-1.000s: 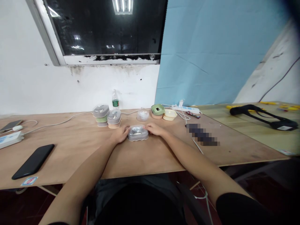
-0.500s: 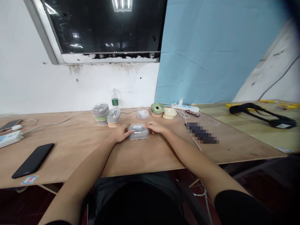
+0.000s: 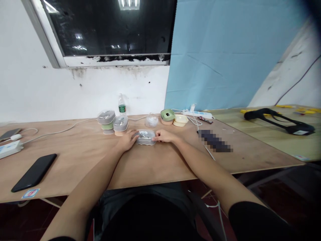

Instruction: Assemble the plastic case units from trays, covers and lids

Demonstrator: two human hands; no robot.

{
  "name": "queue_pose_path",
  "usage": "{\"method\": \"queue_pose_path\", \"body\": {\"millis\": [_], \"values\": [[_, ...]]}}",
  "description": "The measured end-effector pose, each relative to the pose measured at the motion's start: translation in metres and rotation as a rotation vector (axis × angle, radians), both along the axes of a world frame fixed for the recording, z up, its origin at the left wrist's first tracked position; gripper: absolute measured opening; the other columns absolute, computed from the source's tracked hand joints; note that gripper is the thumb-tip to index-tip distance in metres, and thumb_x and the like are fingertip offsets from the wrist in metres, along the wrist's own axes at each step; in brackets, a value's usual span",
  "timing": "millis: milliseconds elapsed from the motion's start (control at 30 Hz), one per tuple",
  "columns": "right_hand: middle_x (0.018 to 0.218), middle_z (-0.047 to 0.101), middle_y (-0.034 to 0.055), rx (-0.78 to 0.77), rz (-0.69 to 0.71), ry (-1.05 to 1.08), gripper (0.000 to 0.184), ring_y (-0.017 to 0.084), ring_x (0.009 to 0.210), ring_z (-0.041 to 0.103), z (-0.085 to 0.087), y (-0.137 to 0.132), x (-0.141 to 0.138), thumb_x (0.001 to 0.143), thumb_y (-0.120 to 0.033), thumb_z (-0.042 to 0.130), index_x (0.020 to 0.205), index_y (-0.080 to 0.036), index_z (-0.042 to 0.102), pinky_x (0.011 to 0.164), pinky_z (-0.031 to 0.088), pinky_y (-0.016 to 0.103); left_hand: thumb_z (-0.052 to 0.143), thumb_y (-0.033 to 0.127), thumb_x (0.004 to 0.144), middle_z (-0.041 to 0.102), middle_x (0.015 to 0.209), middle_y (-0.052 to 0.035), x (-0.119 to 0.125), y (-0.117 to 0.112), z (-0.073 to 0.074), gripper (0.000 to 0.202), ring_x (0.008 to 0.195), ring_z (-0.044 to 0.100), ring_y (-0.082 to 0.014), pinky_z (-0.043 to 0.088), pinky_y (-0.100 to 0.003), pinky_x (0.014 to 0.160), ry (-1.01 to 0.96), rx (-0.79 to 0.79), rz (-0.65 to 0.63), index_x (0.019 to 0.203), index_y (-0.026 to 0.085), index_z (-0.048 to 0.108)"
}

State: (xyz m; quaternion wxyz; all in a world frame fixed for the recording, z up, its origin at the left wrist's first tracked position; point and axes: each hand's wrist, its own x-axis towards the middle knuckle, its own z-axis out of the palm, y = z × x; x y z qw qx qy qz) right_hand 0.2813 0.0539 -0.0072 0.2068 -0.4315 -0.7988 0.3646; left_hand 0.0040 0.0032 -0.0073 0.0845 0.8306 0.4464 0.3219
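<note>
A grey box with a clear lid rests on the wooden table between my two hands. It is small, with rounded corners and a round pale mark on the lid. My left hand grips its left end, thumb toward the front. At the right end, my right hand pinches the lid's edge with thumb and fingers. Just behind to the left stand stacked lidded boxes, one with a grey top and another grey-topped stack. A clear plastic piece lies behind the box.
Green and cream open boxes stand at the back right, near a power strip with cables. A plastic bottle is by the wall. A black phone lies left; a black frame-like object lies far right.
The box and both hands have shifted slightly left and away from me. My right fingers have come down from the lid's top right to its right front edge.
</note>
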Motion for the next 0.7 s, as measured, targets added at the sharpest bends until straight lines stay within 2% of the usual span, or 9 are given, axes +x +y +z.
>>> {"method": "queue_pose_path", "body": {"millis": [67, 200, 267, 500, 600, 700], "values": [[0.052, 0.05, -0.0052, 0.055, -0.012, -0.033, 0.052, 0.007, 0.046, 0.039, -0.002, 0.002, -0.001, 0.063, -0.06, 0.072, 0.059, -0.02, 0.04, 0.045, 0.024, 0.02, 0.036, 0.046, 0.096, 0.054, 0.135, -0.0119, 0.0, 0.001, -0.001, 0.046, 0.124, 0.052, -0.0248, 0.038, -0.042, 0.108, -0.001, 0.003, 0.023, 0.125, 0.017, 0.058], [0.048, 0.039, -0.0057, 0.31, -0.205, -0.088, 0.046, 0.008, 0.049, 0.033, -0.007, 0.008, 0.0, 0.077, -0.052, 0.058, 0.053, -0.02, 0.035, 0.049, 0.021, 0.023, 0.045, 0.049, 0.092, 0.053, 0.136, -0.0134, 0.0, 0.002, -0.002, 0.049, 0.124, 0.052, -0.0262, 0.04, -0.042, 0.107, -0.005, 0.016, 0.062, 0.124, 0.015, 0.057], [0.048, 0.037, -0.0052, 0.377, -0.247, -0.13, 0.043, 0.009, 0.05, 0.033, -0.008, 0.01, 0.003, 0.079, -0.046, 0.054, 0.051, -0.02, 0.034, 0.051, 0.021, 0.025, 0.048, 0.049, 0.09, 0.054, 0.136, -0.013, 0.0, 0.002, -0.001, 0.049, 0.123, 0.053, -0.0258, 0.041, -0.041, 0.106, 0.008, 0.023, 0.059, 0.125, 0.015, 0.057], [0.05, 0.038, -0.0055, 0.339, -0.141, -0.2, 0.04, 0.009, 0.051, 0.036, -0.008, 0.006, 0.003, 0.079, -0.046, 0.053, 0.054, -0.019, 0.037, 0.052, 0.022, 0.026, 0.05, 0.042, 0.09, 0.05, 0.137, -0.0099, 0.001, -0.002, 0.0, 0.048, 0.12, 0.054, -0.0244, 0.044, -0.039, 0.103, 0.144, 0.048, 0.09, 0.133, 0.022, 0.051], [0.05, 0.038, -0.0058, 0.342, -0.135, -0.206, 0.04, 0.009, 0.05, 0.036, -0.008, 0.005, 0.0, 0.079, -0.047, 0.054, 0.054, -0.019, 0.037, 0.052, 0.021, 0.025, 0.05, 0.041, 0.09, 0.048, 0.138, -0.0097, 0.005, -0.003, 0.0, 0.048, 0.118, 0.056, -0.0254, 0.048, -0.038, 0.097, 0.23, 0.059, 0.171, 0.136, 0.025, 0.048], [0.05, 0.039, -0.0057, 0.35, -0.141, -0.193, 0.041, 0.009, 0.05, 0.037, -0.009, 0.006, 0.0, 0.079, -0.047, 0.055, 0.054, -0.019, 0.038, 0.052, 0.021, 0.025, 0.05, 0.04, 0.09, 0.048, 0.138, -0.0112, 0.01, -0.001, 0.001, 0.047, 0.112, 0.059, -0.0272, 0.052, -0.038, 0.088, 0.293, 0.08, 0.312, 0.134, 0.024, 0.05]]}}
